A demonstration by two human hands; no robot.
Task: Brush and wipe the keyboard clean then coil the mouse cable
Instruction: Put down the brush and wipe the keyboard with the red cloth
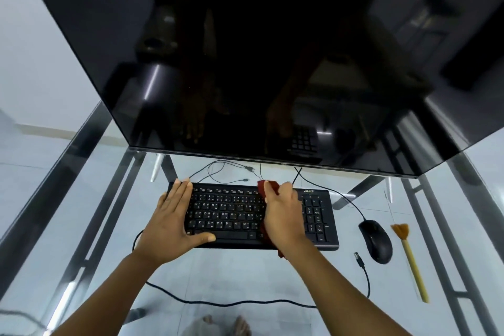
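Observation:
A black keyboard (231, 210) lies on the glass table below the monitor. My left hand (174, 215) rests flat on its left end, fingers spread, thumb on the space bar. My right hand (283, 215) presses a dark red cloth (263, 188) onto the keys between the letters and the number pad; the cloth shows above and below the hand. A black mouse (375, 240) sits to the right of the keyboard, its cable (338, 195) running up behind the monitor. A small brush (407, 256) with orange bristles and a pale stick handle lies right of the mouse.
A large dark monitor (245, 63) leans over the back of the glass table (81, 226). A loose black cable (231, 303) with a plug end (359, 258) curves along the table's front. Thin cables (218, 172) lie behind the keyboard. Metal frame bars run under the glass.

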